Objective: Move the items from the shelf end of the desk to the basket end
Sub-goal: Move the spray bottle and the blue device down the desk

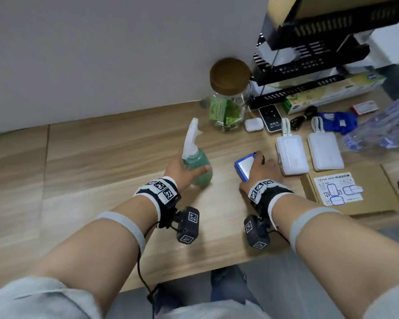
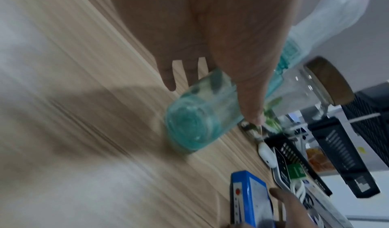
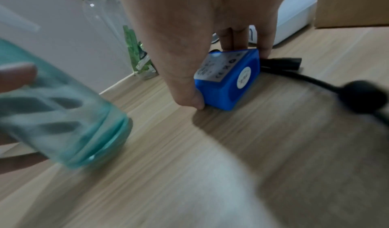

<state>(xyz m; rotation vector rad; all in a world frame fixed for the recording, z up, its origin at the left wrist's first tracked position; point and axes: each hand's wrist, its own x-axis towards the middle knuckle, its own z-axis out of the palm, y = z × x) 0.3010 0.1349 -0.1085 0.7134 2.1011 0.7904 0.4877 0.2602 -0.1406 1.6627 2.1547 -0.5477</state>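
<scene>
The left hand (image 1: 182, 168) wraps its fingers and thumb round the belly of the translucent green plastic spray bottle with the white trigger head (image 1: 195, 155), low on the body where it is widest, likely so the tall bottle stays steady. The bottle tilts, its nozzle leaning away from the person; in the left wrist view its base (image 2: 189, 125) seems just clear of the pale wood-grain desk (image 1: 101, 157), though blur leaves that uncertain. It sits to the left of the black perforated metal shelf (image 1: 309, 65), well apart from it.

The right hand (image 1: 262, 171) pinches the small blue rectangular box with a white label (image 1: 245, 166), thumb on the near corner and fingers (image 3: 233, 36) over the far edge, one corner lifted. A black cable (image 3: 315, 80) trails from its far side, which could drag. The box lies in front of the shelf, nearer than the bottle.

Both forearms reach forward, wrists bent down, palms facing the desk. No basket shows.
</scene>
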